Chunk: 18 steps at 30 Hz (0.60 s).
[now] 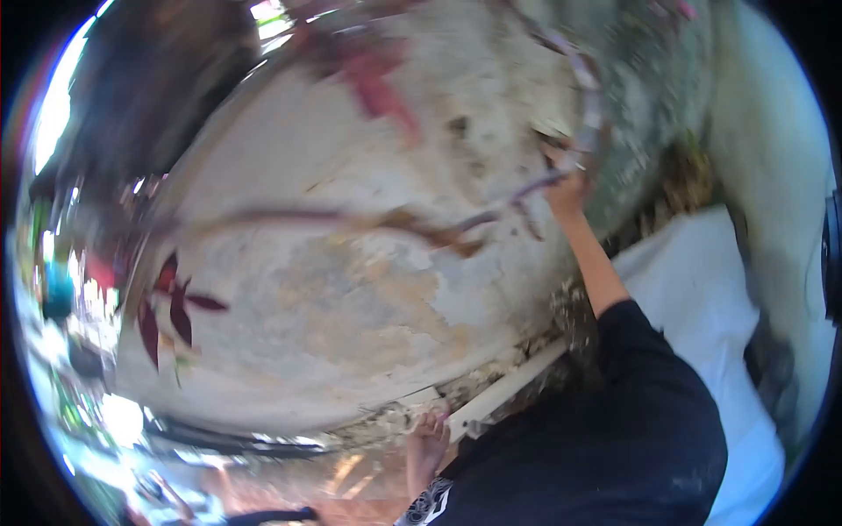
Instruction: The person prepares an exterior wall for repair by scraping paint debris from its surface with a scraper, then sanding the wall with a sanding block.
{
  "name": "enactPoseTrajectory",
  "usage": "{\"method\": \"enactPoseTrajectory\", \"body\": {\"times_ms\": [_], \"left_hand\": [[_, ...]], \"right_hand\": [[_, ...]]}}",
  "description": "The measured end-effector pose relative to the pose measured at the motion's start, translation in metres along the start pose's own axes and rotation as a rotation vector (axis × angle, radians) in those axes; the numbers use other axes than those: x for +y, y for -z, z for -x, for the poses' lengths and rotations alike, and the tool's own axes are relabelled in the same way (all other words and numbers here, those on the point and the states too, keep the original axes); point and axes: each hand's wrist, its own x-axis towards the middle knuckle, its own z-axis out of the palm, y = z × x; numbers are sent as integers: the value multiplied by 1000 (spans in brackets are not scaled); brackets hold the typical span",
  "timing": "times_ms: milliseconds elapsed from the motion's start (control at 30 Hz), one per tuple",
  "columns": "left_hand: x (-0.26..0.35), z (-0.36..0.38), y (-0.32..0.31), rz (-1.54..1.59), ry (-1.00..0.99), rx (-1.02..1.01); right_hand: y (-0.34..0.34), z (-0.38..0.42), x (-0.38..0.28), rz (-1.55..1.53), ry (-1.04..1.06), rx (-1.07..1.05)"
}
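Note:
My right hand [568, 188] reaches up along a weathered, patchy wall surface, its fingers closed round a long purplish-brown stem [526, 190]. From there the stem runs left across the wall and also curves upward, partly blurred. Dark red leaves [180, 307] hang at the left. Lower down, my left hand [427, 438] is beside a pale pipe [509, 386], with its fingers curled in; what they hold, if anything, is too small to make out.
A white sheet or sack [702, 298] lies at the right, near dry plants [688, 175]. Another person's arm [175, 495] shows at the lower left. Blurred reddish leaves [377, 83] and a large dark shape [158, 79] are at the top.

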Motion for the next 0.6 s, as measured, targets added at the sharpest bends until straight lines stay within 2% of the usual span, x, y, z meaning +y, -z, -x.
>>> {"method": "enactPoseTrajectory", "body": {"times_ms": [33, 67, 100, 133, 167, 300, 333, 400, 467, 533, 567, 600], "left_hand": [[-3, 1, -1, -9, -10, 57], [-5, 0, 2, 81, -56, 58], [-4, 2, 10, 37, -66, 35], [-4, 5, 23, -7, -83, 21], [-6, 0, 45, 74, -112, 45], [-6, 41, 80, 203, -242, 121], [-8, 50, 93, 277, -305, 144], [-14, 70, 118, 380, -360, 255], [-18, 82, 130, 435, -397, 309], [-13, 98, 140, 462, -426, 353], [-12, 106, 144, 479, -410, 361], [-9, 113, 149, 491, -396, 364]], "right_hand": [[-9, 8, 12, 44, -13, -15], [-19, 16, 25, 88, -24, -31], [-40, 34, 52, 200, -28, -58], [-18, 12, 21, 94, 6, 28], [-14, 3, 11, 50, 6, 51], [-17, -14, 5, 33, -2, 25], [-17, -25, 7, 167, 240, 135], [-34, -21, 37, 166, 128, 82], [-29, -15, 20, 353, -24, 52], [-56, -13, 70, 292, -143, 56], [-57, -12, 69, 269, -142, 43], [-56, -13, 62, 360, -247, -31]]}}
